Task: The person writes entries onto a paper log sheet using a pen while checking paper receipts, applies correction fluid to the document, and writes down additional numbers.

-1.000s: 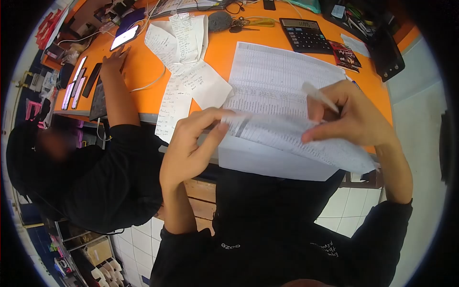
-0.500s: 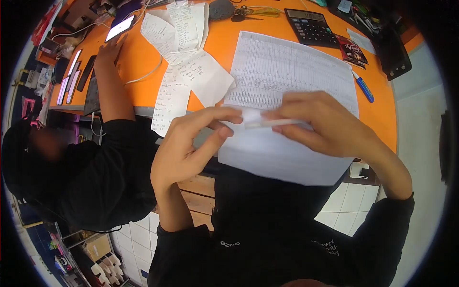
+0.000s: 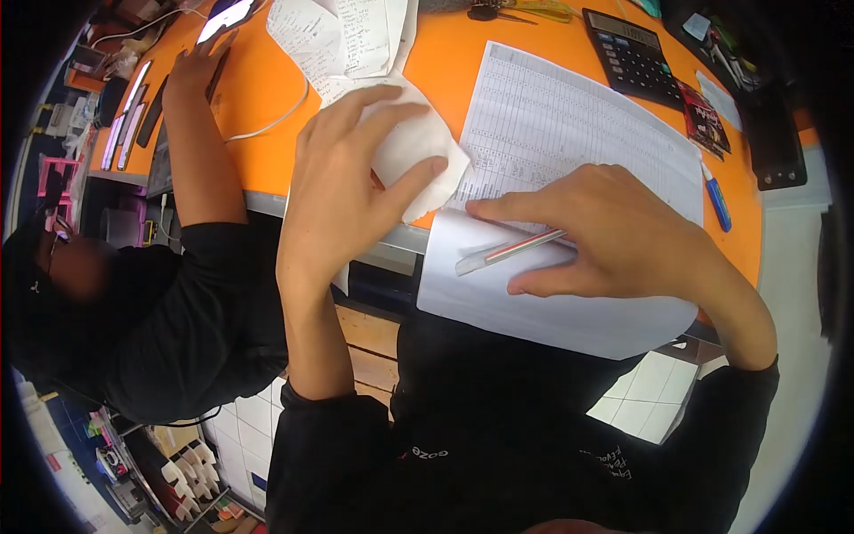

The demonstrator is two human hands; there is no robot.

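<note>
My left hand [image 3: 342,178] is over the handwritten paper strips [image 3: 418,147], its fingers curved and spread apart. Nothing shows between its thumb and fingers, and I cannot tell how firmly it touches the paper. A white pen with a red stripe [image 3: 516,251] sticks out from my right hand [image 3: 614,236], tucked between thumb and index finger with its clear end pointing left. That index finger reaches across a large printed table sheet [image 3: 569,133]. The sheet's lower part curls over the desk edge toward my lap.
On the orange desk [image 3: 258,84] are a calculator [image 3: 632,58], a blue marker [image 3: 716,200] and a red packet [image 3: 704,120]. At left, a person's hand [image 3: 196,76] rests by a lit phone [image 3: 227,16]; more phones [image 3: 133,125] and a white cable [image 3: 289,120] lie near.
My hands have drawn apart. The left has moved up and left onto the paper strips; the right has loosened its fingers around the pen. The view has shifted slightly.
</note>
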